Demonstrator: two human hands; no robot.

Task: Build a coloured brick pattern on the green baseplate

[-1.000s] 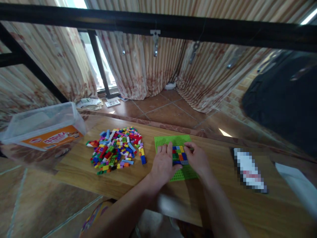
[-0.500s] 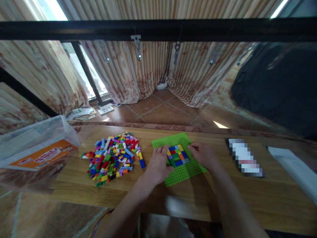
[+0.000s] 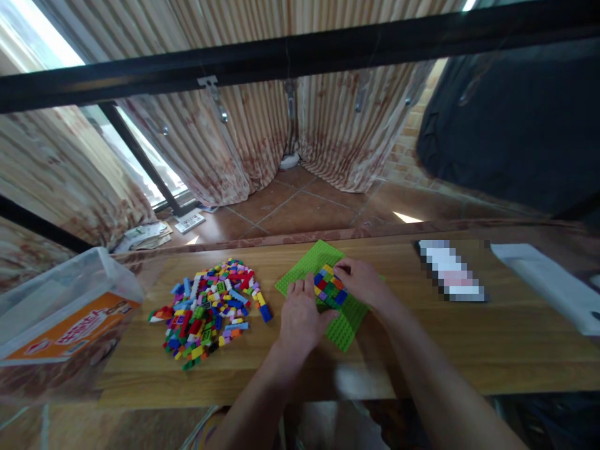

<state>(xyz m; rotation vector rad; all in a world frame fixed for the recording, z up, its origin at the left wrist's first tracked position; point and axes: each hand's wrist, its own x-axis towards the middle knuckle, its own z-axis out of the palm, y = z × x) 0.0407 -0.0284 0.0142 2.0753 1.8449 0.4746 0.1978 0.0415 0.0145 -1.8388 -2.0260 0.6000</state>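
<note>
A green studded baseplate lies turned at an angle on the wooden table. Over its middle sits a flat block of multicoloured toy bricks. My left hand rests along the block's left side, fingers stretched forward and thumb apart near its lower corner. At the block's upper right edge, my right hand has its fingers curled and closed against the bricks. Its fingertips are partly hidden, and no separate brick shows in them. Left of the plate is a spread-out heap of loose toy bricks in many colours.
A clear plastic box with an orange label stands at the table's left end. To the right lie a pixelated phone-like object and a white sheet-like item. A black bar crosses beyond the table, before striped curtains.
The baseplate and brick block have turned counterclockwise. My right hand has come left, its fingertips now against the block's edge. The whole view has tilted a little.
</note>
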